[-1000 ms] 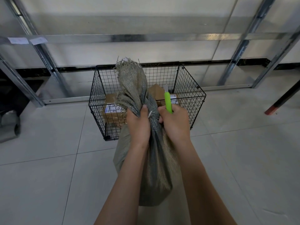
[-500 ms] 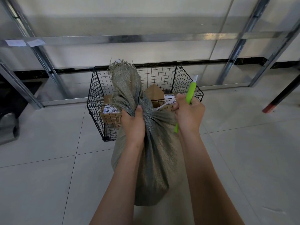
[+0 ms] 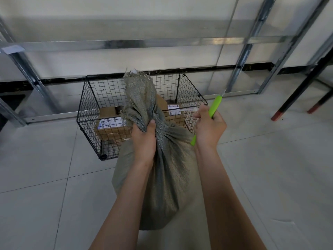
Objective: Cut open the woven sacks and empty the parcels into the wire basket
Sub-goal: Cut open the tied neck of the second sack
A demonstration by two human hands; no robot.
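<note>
Nearest the camera, two bare forearms reached forward over the tiled floor [image 3: 45,177] to a grey-green woven sack [image 3: 167,179] that stood upright on its rounded bottom, just in front of the wire basket [image 3: 88,109]. The left hand [image 3: 144,139] was clenched around the gathered neck of the sack, fingers [image 3: 152,123] wrapped tight on the bunched cloth, so the frayed top flopped up and over above the fist. The right hand [image 3: 210,127] sat just beside the neck on the other side, closed around a green-handled knife [image 3: 213,108] whose blade pointed up and away from the sack; its fingertips also seemed to pinch a thin pale strip [image 3: 182,110] stretched out sideways from the neck, though what that strip was could not be told for certain.

By the look of it, the step in hand was the opening of this sack: the neck was still drawn together and nothing had spilled. The next move probably called for getting the tie clear and loosening the mouth, with the blade kept pointing off from the left hand. Then the sack would need lifting and tipping over the near rim.

Beyond the hands, the basket stood on the floor against the foot of a metal frame [image 3: 144,44], and already held a few brown cardboard parcels [image 3: 110,125] with white labels. Behind it ran a pale wall.
</note>
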